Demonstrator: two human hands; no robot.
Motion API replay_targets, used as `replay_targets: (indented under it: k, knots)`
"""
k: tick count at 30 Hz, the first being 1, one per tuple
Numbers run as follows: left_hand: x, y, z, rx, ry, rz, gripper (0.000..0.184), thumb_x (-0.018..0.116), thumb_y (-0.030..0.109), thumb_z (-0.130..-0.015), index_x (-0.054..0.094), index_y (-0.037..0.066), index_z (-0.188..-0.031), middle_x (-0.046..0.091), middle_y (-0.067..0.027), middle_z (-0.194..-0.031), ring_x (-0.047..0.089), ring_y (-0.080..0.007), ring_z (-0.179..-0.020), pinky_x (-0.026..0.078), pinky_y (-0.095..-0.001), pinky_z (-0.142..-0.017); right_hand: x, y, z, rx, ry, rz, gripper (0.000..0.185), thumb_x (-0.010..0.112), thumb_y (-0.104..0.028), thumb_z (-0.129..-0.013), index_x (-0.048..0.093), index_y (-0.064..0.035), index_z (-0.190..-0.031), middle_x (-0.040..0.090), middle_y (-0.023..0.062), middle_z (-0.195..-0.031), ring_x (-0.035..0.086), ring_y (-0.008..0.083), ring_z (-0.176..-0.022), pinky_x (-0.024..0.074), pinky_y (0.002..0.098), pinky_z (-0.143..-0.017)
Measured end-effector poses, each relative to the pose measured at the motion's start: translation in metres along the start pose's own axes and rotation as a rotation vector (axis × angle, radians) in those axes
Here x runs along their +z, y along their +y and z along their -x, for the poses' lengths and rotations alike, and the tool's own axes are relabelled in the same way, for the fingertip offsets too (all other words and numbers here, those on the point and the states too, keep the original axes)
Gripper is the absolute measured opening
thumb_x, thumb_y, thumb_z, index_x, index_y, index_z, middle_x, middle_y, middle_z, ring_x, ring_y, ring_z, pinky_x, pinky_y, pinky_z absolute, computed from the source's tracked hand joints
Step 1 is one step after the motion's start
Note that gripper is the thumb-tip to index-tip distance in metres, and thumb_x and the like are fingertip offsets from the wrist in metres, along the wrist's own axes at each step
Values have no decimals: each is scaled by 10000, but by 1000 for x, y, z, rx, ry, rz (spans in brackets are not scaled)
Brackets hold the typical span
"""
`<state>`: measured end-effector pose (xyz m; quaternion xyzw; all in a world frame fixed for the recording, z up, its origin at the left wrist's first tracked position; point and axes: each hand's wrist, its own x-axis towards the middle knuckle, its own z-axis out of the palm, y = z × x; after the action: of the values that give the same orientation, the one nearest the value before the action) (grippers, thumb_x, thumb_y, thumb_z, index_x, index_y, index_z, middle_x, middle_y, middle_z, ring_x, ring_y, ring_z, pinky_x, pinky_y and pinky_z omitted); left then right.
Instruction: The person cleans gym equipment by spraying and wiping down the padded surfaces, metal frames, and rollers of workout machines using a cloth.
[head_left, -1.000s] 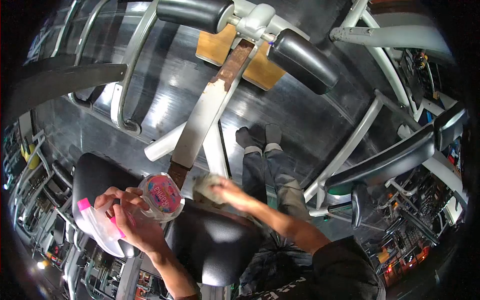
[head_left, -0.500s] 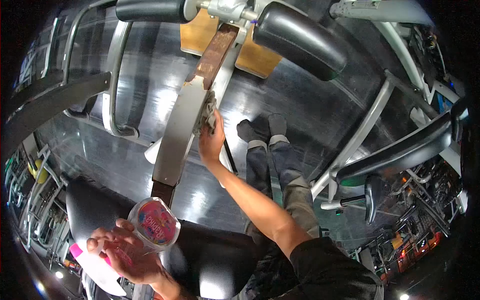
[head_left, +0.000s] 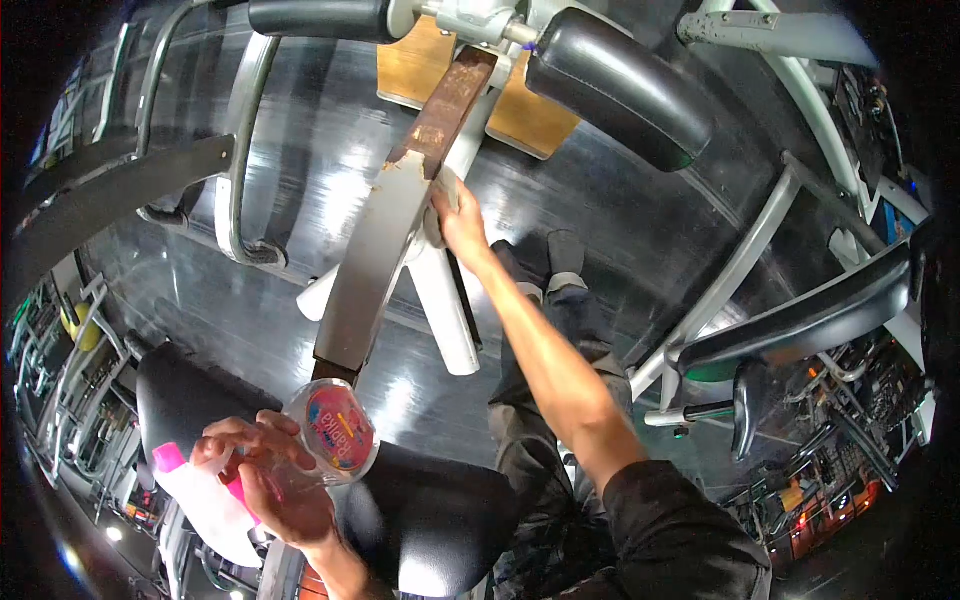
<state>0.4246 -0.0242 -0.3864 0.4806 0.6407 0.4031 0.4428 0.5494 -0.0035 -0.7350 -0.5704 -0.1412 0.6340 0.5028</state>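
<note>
My left hand (head_left: 272,475) is wrapped round a clear plastic spray bottle (head_left: 340,428) with a pink label and a white and pink spray head (head_left: 200,490). It holds the bottle tilted above the black padded seat (head_left: 430,510). My right hand (head_left: 465,230) presses a grey cloth (head_left: 448,188) against the side of the machine's long beam (head_left: 375,250). The beam is grey along its near part and worn brown toward the far end. My fingers partly cover the cloth.
Black roller pads (head_left: 620,90) cross the beam's far end, above wooden plates (head_left: 535,115). Bent metal tubes (head_left: 235,170) stand at left. A white frame with a black pad (head_left: 800,310) is at right. My feet (head_left: 565,255) rest on the dark floor.
My right hand has moved the cloth farther up the beam's side, away from me. A white support leg below the beam now shows more. The left hand still holds the bottle.
</note>
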Motion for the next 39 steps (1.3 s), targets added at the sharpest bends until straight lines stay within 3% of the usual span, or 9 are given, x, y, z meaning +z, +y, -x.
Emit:
replay_targets:
  k: [4, 6, 9, 12, 24, 28, 32, 36, 39]
  knots:
    - [5, -4, -4, 48, 24, -9, 242, 418, 249, -996, 435, 34, -1105, 510, -90, -723, 476, -163, -613, 406, -370, -770, 25, 92, 16, -111, 304, 236, 336, 609, -107, -912, 584, -9, -1232, 660, 162, -1117, 627, 276, -1050, 463, 357, -921]
    - [10, -5, -7, 80, 127, -65, 219, 435, 175, -977, 431, 21, -1133, 527, -115, -822, 480, -162, -538, 449, -373, -721, 44, 113, 29, 412, 446, -40, 287, 486, -32, -976, 560, -56, -1253, 663, 70, -1107, 642, 169, -916, 514, 303, -803]
    - [-3, -3, -10, 89, 84, -65, 265, 484, 103, -931, 439, 18, -1178, 510, -135, -953, 507, -154, -536, 488, -366, -672, 71, 117, 37, 481, 513, -500, 268, 445, -51, -988, 552, -57, -1233, 658, 73, -1103, 647, 184, -985, 532, 331, -848]
    - [3, 4, -9, 111, 87, 141, 275, 502, 116, -923, 441, 11, -1170, 506, -138, -976, 524, -168, -549, 490, -359, -640, 71, 3, 85, 617, 227, -951, 251, 408, -79, -1001, 554, -64, -1204, 652, 73, -1104, 646, 201, -1022, 557, 368, -868]
    - [3, 5, -13, 35, 79, 85, 270, 548, 63, -939, 461, -2, -1187, 544, -148, -1006, 556, -162, -644, 471, -282, -559, 52, -23, 100, 731, 154, -1139, 189, 491, -186, -995, 558, -102, -1150, 636, 72, -1158, 627, 220, -1016, 515, 422, -902]
    - [5, 10, -13, 34, 58, 118, 252, 543, 74, -958, 464, -5, -1184, 543, -140, -1008, 552, -145, -641, 475, -284, -607, 27, -97, 101, -104, 238, -352, 294, 573, -173, -977, 511, -85, -1250, 628, 76, -1130, 615, 174, -1042, 516, 348, -882]
    - [-5, 23, -19, 129, 100, 141, 243, 549, 85, -960, 476, -5, -1173, 547, -131, -1006, 552, -140, -631, 473, -287, -597, 27, -163, 41, -680, 182, 629, 325, 650, -163, -858, 646, -118, -1181, 567, 154, -1185, 568, 335, -1087, 448, 384, -970]
    - [-22, 33, -25, 184, 210, 212, 217, 546, 86, -959, 486, -9, -1143, 558, -119, -984, 552, -131, -620, 465, -278, -562, 72, -149, 39, -491, 66, 1424, 306, 590, -176, -836, 698, -217, -1120, 537, 135, -1214, 488, 378, -1151, 392, 521, -957]
    - [-45, 37, -31, 215, 310, 168, 240, 543, 82, -947, 489, -25, -1155, 584, -119, -954, 553, -129, -612, 469, -279, -559, 105, -125, 105, -592, -132, 1285, 290, 447, -193, -916, 687, -156, -1074, 529, 166, -1253, 474, 384, -1189, 374, 545, -968]
